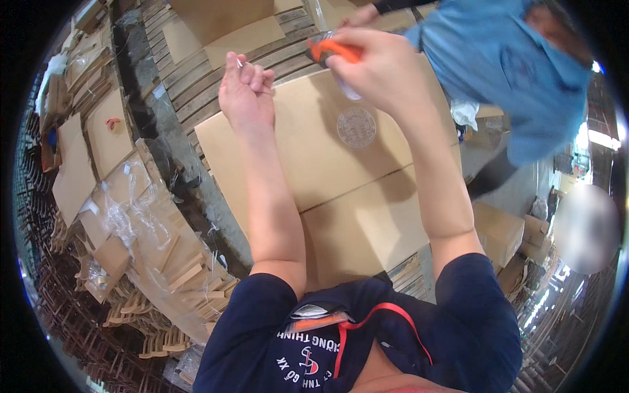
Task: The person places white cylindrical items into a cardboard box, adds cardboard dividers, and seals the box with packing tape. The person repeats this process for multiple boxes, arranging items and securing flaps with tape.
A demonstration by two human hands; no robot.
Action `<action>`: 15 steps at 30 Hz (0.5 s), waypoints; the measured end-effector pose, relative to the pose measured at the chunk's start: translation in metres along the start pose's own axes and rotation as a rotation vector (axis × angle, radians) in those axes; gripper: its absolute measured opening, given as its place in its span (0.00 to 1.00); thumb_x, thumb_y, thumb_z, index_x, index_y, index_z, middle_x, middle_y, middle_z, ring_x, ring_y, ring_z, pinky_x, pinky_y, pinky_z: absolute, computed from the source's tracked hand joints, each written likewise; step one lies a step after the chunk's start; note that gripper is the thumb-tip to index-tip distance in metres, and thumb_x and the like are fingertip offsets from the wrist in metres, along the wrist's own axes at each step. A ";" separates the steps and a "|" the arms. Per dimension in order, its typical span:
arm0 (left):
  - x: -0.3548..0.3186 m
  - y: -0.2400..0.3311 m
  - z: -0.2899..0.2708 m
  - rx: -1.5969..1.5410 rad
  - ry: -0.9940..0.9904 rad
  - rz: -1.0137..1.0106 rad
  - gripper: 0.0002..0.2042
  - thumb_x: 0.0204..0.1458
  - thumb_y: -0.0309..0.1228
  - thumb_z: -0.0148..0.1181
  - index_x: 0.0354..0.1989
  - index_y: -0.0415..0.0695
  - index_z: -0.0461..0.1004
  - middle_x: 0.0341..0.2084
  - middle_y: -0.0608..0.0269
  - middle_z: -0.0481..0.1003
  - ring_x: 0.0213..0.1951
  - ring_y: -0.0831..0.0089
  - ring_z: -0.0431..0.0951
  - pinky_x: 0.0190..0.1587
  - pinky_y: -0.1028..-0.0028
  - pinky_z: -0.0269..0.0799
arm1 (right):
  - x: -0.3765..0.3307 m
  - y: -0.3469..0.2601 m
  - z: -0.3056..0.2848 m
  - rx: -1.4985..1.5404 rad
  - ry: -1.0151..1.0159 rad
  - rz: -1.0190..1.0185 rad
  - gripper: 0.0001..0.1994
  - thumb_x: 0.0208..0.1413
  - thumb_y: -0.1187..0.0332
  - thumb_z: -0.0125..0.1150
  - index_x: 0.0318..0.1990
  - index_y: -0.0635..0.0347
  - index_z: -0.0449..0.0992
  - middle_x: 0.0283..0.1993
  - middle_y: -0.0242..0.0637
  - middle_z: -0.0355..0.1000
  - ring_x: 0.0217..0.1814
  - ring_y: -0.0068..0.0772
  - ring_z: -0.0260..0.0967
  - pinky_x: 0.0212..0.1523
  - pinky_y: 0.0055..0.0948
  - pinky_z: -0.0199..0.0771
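A large closed cardboard box (288, 170) lies in front of me, with a seam between its flaps and a round pale mark on top. Over its far right part, my right hand (383, 69) is closed around an orange tape dispenser (337, 50) that has a dark toothed edge. Part of something clear or whitish shows below the grip. Above the box's far left part is my left hand (247, 88), its fingers curled and pinched. A small pale sliver shows at those fingertips, too small to name.
A person in a blue shirt (504, 72) bends close by on the right. Wooden pallet slats (190, 98) and an open carton (223, 19) lie beyond the box. Cardboard sheets with plastic wrap (131, 209) are stacked left; smaller boxes (495, 229) stand right.
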State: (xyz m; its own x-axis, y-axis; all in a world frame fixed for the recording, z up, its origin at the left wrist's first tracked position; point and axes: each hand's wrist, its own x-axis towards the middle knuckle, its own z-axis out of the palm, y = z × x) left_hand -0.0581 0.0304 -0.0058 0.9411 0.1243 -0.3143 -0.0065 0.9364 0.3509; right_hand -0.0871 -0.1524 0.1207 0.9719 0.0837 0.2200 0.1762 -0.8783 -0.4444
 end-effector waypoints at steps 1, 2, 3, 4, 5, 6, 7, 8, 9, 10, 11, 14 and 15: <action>-0.001 -0.004 0.008 0.020 0.011 -0.036 0.12 0.69 0.37 0.60 0.35 0.43 0.72 0.18 0.75 0.58 0.21 0.81 0.57 0.32 0.75 0.66 | 0.000 0.010 0.010 -0.113 -0.139 0.083 0.13 0.54 0.63 0.64 0.43 0.58 0.86 0.43 0.48 0.83 0.45 0.54 0.81 0.49 0.44 0.82; -0.002 -0.006 0.009 0.038 -0.016 -0.027 0.12 0.70 0.37 0.60 0.35 0.44 0.72 0.18 0.75 0.58 0.21 0.81 0.57 0.32 0.74 0.66 | -0.005 0.016 0.015 -0.216 -0.292 0.155 0.12 0.55 0.63 0.62 0.42 0.58 0.86 0.41 0.49 0.82 0.44 0.55 0.81 0.49 0.45 0.81; -0.002 -0.006 0.008 0.054 -0.039 -0.012 0.12 0.70 0.37 0.60 0.34 0.45 0.71 0.19 0.75 0.59 0.21 0.81 0.57 0.32 0.74 0.67 | -0.018 0.018 0.011 -0.120 -0.312 0.181 0.11 0.55 0.64 0.59 0.38 0.58 0.85 0.38 0.51 0.82 0.42 0.56 0.81 0.47 0.49 0.81; 0.005 -0.001 0.001 0.065 -0.059 0.025 0.12 0.70 0.37 0.60 0.34 0.45 0.71 0.19 0.74 0.59 0.21 0.81 0.58 0.32 0.73 0.67 | -0.035 0.014 0.004 -0.153 -0.413 0.199 0.10 0.55 0.64 0.60 0.37 0.58 0.85 0.38 0.51 0.81 0.42 0.57 0.80 0.47 0.50 0.80; 0.008 0.005 -0.006 0.084 -0.059 0.023 0.12 0.71 0.37 0.57 0.33 0.47 0.70 0.20 0.74 0.59 0.22 0.80 0.58 0.33 0.72 0.67 | -0.062 0.007 -0.008 -0.185 -0.512 0.222 0.10 0.56 0.64 0.60 0.37 0.57 0.85 0.37 0.51 0.81 0.42 0.57 0.80 0.47 0.51 0.79; 0.012 0.008 -0.008 0.088 -0.070 0.017 0.13 0.72 0.37 0.55 0.33 0.47 0.70 0.19 0.74 0.59 0.22 0.80 0.58 0.33 0.72 0.66 | -0.095 0.000 -0.024 -0.128 -0.517 0.245 0.09 0.55 0.65 0.61 0.38 0.57 0.84 0.37 0.51 0.81 0.43 0.57 0.79 0.47 0.51 0.79; 0.013 0.005 -0.007 0.092 -0.085 -0.002 0.14 0.72 0.38 0.53 0.32 0.47 0.69 0.19 0.74 0.59 0.22 0.79 0.58 0.33 0.72 0.66 | -0.133 -0.005 -0.043 -0.074 -0.517 0.281 0.10 0.55 0.65 0.62 0.40 0.57 0.84 0.37 0.52 0.80 0.43 0.58 0.79 0.48 0.51 0.78; 0.013 -0.001 -0.005 0.092 -0.101 -0.033 0.15 0.73 0.38 0.52 0.32 0.47 0.69 0.19 0.74 0.58 0.22 0.79 0.58 0.34 0.72 0.65 | -0.173 -0.004 -0.060 -0.076 -0.534 0.308 0.10 0.55 0.66 0.63 0.42 0.59 0.83 0.39 0.51 0.80 0.44 0.57 0.78 0.48 0.51 0.78; 0.016 -0.007 -0.004 0.136 -0.084 -0.058 0.16 0.74 0.39 0.48 0.31 0.47 0.67 0.20 0.73 0.59 0.23 0.77 0.59 0.37 0.70 0.68 | -0.213 -0.006 -0.077 -0.079 -0.554 0.341 0.11 0.54 0.67 0.64 0.43 0.60 0.82 0.42 0.51 0.80 0.45 0.57 0.78 0.48 0.50 0.78; 0.019 -0.012 -0.006 0.135 -0.110 -0.091 0.15 0.74 0.38 0.48 0.31 0.47 0.67 0.20 0.72 0.59 0.23 0.77 0.60 0.38 0.69 0.68 | -0.247 -0.010 -0.095 -0.095 -0.613 0.408 0.15 0.53 0.68 0.66 0.48 0.60 0.83 0.50 0.48 0.80 0.52 0.52 0.78 0.53 0.46 0.79; 0.022 -0.016 -0.007 0.134 -0.139 -0.124 0.15 0.74 0.38 0.49 0.32 0.47 0.68 0.21 0.72 0.60 0.24 0.76 0.60 0.38 0.67 0.68 | -0.278 -0.017 -0.112 -0.109 -0.669 0.475 0.18 0.52 0.68 0.68 0.52 0.60 0.83 0.58 0.45 0.80 0.60 0.47 0.78 0.58 0.42 0.80; 0.031 -0.020 -0.018 0.140 -0.158 -0.174 0.14 0.73 0.37 0.49 0.33 0.47 0.68 0.22 0.70 0.62 0.26 0.74 0.63 0.41 0.64 0.70 | -0.353 -0.031 -0.140 -0.127 -0.722 0.632 0.20 0.51 0.69 0.69 0.53 0.60 0.83 0.61 0.42 0.79 0.63 0.43 0.76 0.60 0.40 0.79; 0.032 -0.023 -0.015 0.148 -0.160 -0.184 0.13 0.73 0.37 0.49 0.34 0.47 0.69 0.23 0.70 0.63 0.26 0.73 0.64 0.42 0.63 0.71 | -0.373 -0.035 -0.140 -0.128 -0.675 0.628 0.20 0.51 0.68 0.69 0.53 0.60 0.83 0.61 0.42 0.79 0.61 0.44 0.77 0.58 0.41 0.80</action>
State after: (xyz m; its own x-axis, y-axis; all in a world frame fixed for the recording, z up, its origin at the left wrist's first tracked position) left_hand -0.0332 0.0175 -0.0371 0.9634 -0.1076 -0.2454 0.2076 0.8787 0.4299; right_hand -0.4776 -0.2189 0.1759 0.7751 -0.2042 -0.5980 -0.3925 -0.8972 -0.2023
